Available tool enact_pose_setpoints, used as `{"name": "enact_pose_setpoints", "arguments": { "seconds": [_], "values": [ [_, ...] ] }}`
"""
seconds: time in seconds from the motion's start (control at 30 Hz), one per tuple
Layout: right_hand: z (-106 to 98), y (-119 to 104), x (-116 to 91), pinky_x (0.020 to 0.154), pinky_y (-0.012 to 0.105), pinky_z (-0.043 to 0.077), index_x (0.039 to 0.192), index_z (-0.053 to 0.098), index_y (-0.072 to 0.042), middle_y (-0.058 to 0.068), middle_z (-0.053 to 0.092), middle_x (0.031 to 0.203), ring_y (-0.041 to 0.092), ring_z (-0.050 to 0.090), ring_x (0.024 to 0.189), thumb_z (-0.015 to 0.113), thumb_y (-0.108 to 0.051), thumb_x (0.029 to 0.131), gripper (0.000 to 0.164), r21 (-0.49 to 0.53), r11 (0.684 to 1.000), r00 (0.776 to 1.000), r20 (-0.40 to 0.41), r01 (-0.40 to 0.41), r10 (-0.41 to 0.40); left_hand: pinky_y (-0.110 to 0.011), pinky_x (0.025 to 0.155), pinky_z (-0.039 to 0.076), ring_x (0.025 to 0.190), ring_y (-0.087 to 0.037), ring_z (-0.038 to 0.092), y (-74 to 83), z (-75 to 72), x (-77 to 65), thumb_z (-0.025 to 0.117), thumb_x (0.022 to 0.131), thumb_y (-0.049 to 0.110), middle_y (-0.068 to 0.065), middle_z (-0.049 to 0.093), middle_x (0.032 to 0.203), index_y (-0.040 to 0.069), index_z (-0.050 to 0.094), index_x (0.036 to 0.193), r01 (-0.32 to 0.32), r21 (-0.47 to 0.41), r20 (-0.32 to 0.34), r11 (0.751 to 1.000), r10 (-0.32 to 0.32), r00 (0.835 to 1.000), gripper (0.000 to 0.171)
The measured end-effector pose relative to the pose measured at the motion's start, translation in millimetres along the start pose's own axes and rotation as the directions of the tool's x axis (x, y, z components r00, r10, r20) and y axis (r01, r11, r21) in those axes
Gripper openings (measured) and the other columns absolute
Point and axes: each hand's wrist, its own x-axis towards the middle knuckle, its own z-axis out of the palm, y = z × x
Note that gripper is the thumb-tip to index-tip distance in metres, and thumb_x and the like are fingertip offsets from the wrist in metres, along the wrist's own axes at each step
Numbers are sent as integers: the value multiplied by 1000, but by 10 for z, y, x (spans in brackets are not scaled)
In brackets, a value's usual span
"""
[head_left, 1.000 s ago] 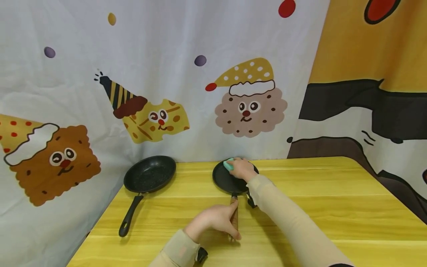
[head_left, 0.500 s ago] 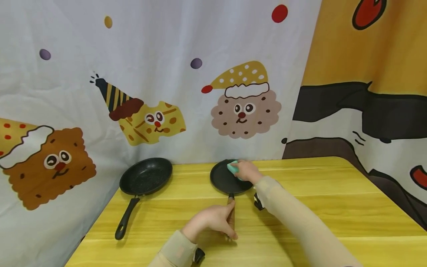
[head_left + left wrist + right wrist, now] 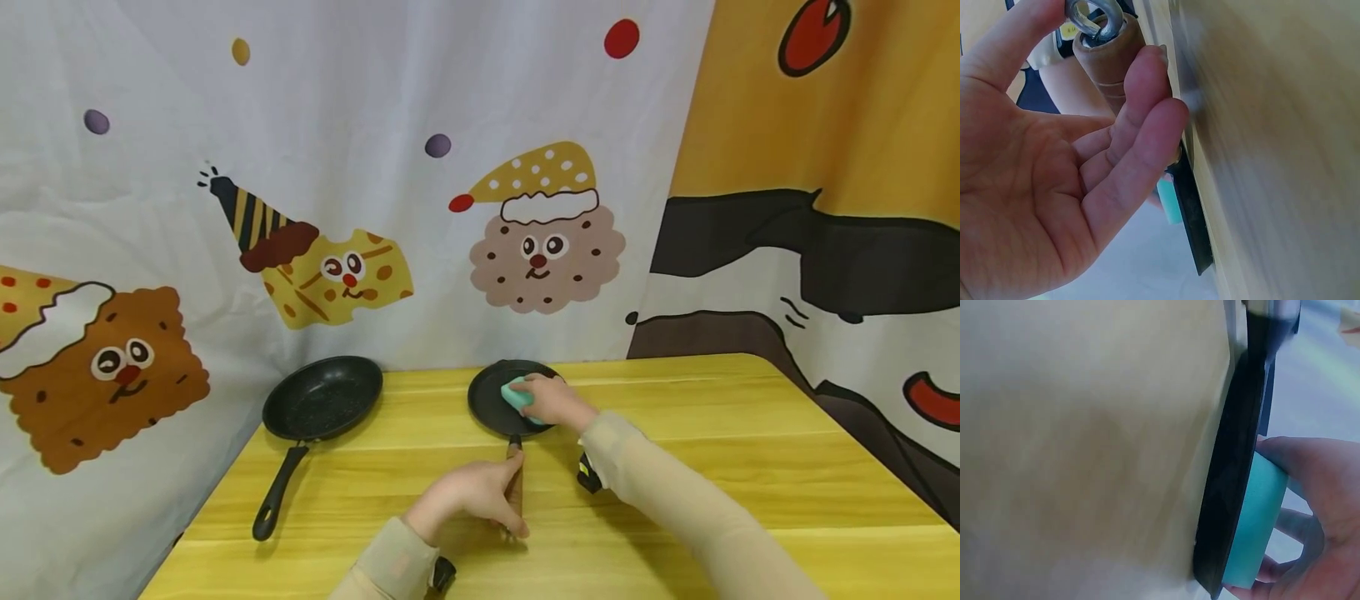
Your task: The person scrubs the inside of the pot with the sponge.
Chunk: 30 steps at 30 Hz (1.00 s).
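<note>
A flat black pan with a low rim lies on the table, its brown wooden handle pointing toward me. My left hand holds that handle between thumb and fingers; a metal hanging ring shows at its end in the left wrist view. Over the pan, my right hand grips a teal sponge between thumb and fingers. The sponge's underside rests against the inside of the pan, seen side-on in the right wrist view. Part of the pan's right side is covered by the right hand.
A deeper black frying pan with a black handle stands at the left back of the wooden table. A cloth backdrop with printed cartoon figures hangs behind the table's far edge.
My right hand has slid the sponge across the pan, first toward the right, then back left and nearer to me. The left hand keeps hold of the handle. The head view has shifted slightly.
</note>
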Motion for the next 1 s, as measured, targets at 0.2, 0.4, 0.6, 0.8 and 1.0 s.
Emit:
{"name": "enact_pose_setpoints", "arguments": {
  "seconds": [0.2,0.4,0.6,0.8,1.0],
  "values": [
    [30,-95,-38,108,62,23,139,55,-18,18,43,145,36,47,128,72,-23,89,53,30,998,998,-16,54,-54,-24,78,46,54,-20,59,-25,-24,-14,82,77,31,-8,65,63,5,19,155,-5,-23,16,1000,6,1000,104],
    [56,-192,-4,107,62,25,138,58,-18,15,47,143,32,45,130,73,-25,88,52,19,993,993,-20,119,-118,-25,86,46,66,-13,61,-51,-41,-11,82,77,32,-3,64,65,4,19,155,-12,15,16,1000,12,1000,104],
    [97,-341,60,108,62,24,137,58,-19,13,49,142,30,43,132,72,-25,89,50,14,987,987,-9,159,-159,-22,88,45,61,-14,62,-57,-38,-2,82,76,33,-5,66,62,2,19,155,-23,33,13,999,23,1000,105],
    [157,-486,155,111,59,23,137,58,-23,11,47,144,29,42,133,71,-26,90,49,16,994,994,-27,110,-109,-23,90,44,63,-12,61,-45,-52,-8,82,77,33,-5,66,61,0,17,154,-36,37,12,999,35,999,106],
    [248,-561,228,92,57,46,140,54,-29,8,43,148,43,40,131,68,-33,92,51,-31,999,998,-61,11,-13,-25,90,46,85,-7,59,-16,-47,-1,82,77,35,-5,69,90,-2,18,153,-50,79,2,996,50,999,107]
  ]
}}
